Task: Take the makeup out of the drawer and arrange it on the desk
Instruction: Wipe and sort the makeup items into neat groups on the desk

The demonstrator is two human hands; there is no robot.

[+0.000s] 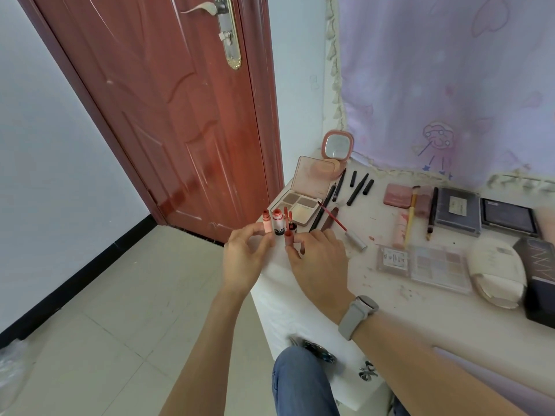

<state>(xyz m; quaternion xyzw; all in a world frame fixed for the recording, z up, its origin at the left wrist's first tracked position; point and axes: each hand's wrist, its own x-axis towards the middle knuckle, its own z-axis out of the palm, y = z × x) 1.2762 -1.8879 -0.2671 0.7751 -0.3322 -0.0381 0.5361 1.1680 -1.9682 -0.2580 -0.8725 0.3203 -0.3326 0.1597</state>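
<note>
At the left front corner of the white counter (420,310) we stand a small group of lip tubes (277,225) upright, very near the edge. Our left hand (246,259) pinches the pale pink tube at the outer side of the group, and our right hand (318,265) holds a dark red tube between the fingertips, just beside the others. The risk we see is a push: the tubes are narrow and touch each other, so one careless finger could tip the whole group, and some may fall to the floor over the corner. The open contour palette (303,205) lies just behind them and could be struck too. About writing, the white tube has a black label with letters, but they are too small to read; the dark box (540,274) at the right edge shows large letters which we cannot read with certainty.
</note>
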